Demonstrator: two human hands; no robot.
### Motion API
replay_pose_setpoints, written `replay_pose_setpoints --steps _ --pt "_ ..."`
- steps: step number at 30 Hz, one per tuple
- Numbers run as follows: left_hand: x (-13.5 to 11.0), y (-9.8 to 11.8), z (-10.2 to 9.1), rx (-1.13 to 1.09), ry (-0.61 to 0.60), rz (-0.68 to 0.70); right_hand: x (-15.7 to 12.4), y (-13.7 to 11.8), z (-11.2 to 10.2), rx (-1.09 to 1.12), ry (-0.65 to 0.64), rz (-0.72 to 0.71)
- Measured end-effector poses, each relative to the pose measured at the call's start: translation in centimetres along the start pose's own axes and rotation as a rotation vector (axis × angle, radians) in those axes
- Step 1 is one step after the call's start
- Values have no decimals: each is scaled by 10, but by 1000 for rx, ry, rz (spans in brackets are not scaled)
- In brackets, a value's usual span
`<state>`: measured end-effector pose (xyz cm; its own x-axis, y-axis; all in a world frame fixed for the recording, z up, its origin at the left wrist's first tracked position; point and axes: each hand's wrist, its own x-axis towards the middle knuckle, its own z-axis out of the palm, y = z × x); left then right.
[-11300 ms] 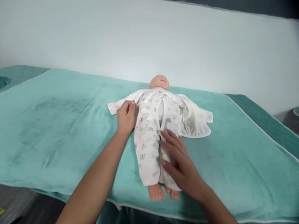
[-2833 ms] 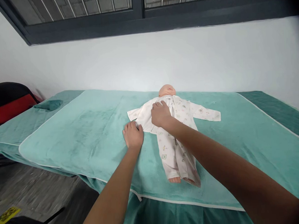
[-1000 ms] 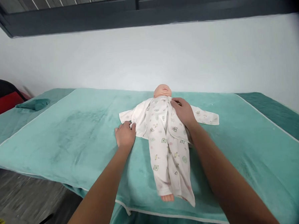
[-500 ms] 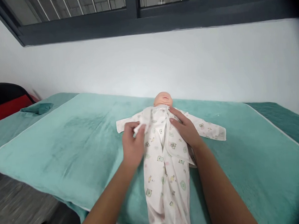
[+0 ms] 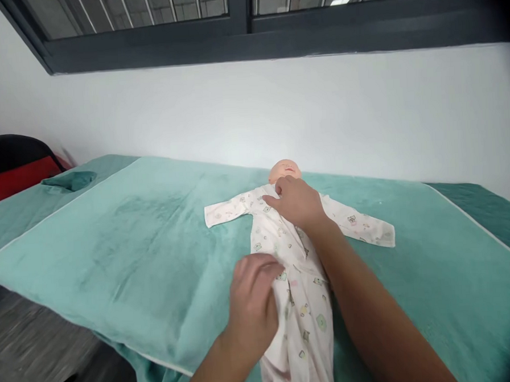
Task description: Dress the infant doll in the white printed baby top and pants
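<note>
A baby doll (image 5: 284,169) lies on its back, face up, with both sleeved arms spread. It wears a white patterned baby shirt (image 5: 265,224) and matching trousers (image 5: 305,325). The shirt's front flap now lies across the chest. My left hand (image 5: 254,296) is at the shirt's lower edge by the waist, fingers curled in a pinch on the cloth; the fingertips are partly hidden. Higher up, my right hand (image 5: 299,203) rests on the chest just below the chin, thumb apart from the bent fingers. It covers the collar and part of the right-hand shoulder.
A light green cover (image 5: 156,264) spreads over the bed under the doll. Bunched green cloth (image 5: 68,181) lies at the far left, near a red and black chair (image 5: 18,169). A white wall (image 5: 217,113) and dark window frame (image 5: 239,43) stand behind.
My left hand has brought the shirt flap across the chest and moved down to the waist. My right hand has shifted up to the collar. The view has turned slightly.
</note>
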<state>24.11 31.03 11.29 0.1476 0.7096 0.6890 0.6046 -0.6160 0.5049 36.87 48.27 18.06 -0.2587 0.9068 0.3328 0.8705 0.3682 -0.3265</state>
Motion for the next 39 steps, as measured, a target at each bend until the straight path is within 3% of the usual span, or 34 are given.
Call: replay_pose_setpoints --steps 2,4,7,11,16,22,25,27,29,32,39 --pt "-11 -8 -5 79 52 -162 0 -5 4 -58 9 -16" --pt "-16 -16 -6 75 25 -304 -2 -7 7 -83 19 -8" --pt "-15 -26 -3 4 -2 -392 -2 -5 7 -30 19 47" --pt "-7 -30 2 -50 49 -530 6 0 5 66 3 31" --pt "-9 -29 -2 -139 56 -508 20 2 8 21 -86 42" --pt "-11 -27 -7 -189 -12 -541 23 7 11 124 -42 -34" --pt "2 -52 -13 -19 -2 -468 23 11 12 247 32 -38" --pt "16 -83 -18 289 16 -362 23 14 12 346 87 -11" --pt "29 -116 -23 594 -3 -382 24 15 11 451 128 47" --pt "42 -153 -25 793 -68 -442 24 18 9 564 174 156" --pt "50 -171 -23 815 -63 -532 19 31 -3 493 224 225"
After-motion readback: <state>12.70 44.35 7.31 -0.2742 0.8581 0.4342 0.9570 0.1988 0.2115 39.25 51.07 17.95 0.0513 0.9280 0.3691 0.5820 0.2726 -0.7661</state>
